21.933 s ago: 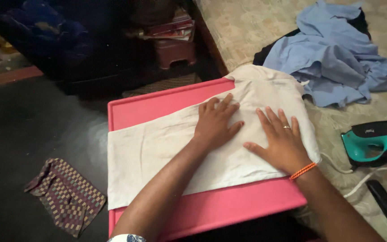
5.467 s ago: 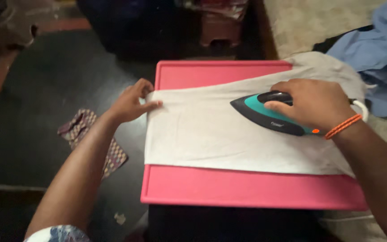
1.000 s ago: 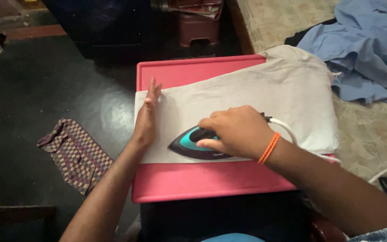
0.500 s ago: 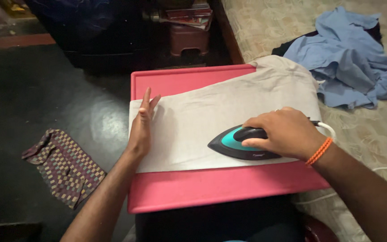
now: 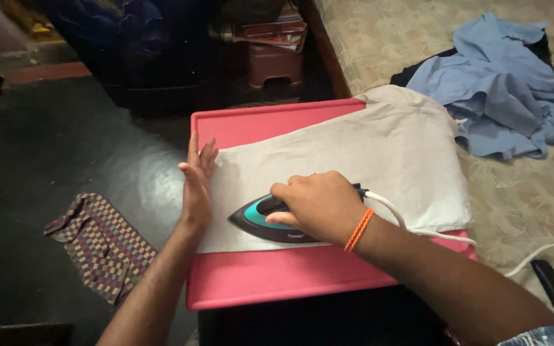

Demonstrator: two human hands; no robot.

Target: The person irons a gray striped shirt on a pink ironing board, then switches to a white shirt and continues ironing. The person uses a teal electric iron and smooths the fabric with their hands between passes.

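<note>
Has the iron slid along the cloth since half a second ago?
Yes. The teal and black iron has slid left along the pale cloth, closer to the left hand at the pink board's left edge.

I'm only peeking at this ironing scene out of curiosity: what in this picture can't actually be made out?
All in the head view:
- The iron: the right hand covers its handle and rear.
- The white cord: it leaves the right edge, so its plug is unseen.
- The beige garment: lying folded, its kind is unclear.
- The stack on the stool: too dark to identify.
- The left hand: edge-on, palm hidden.
</note>
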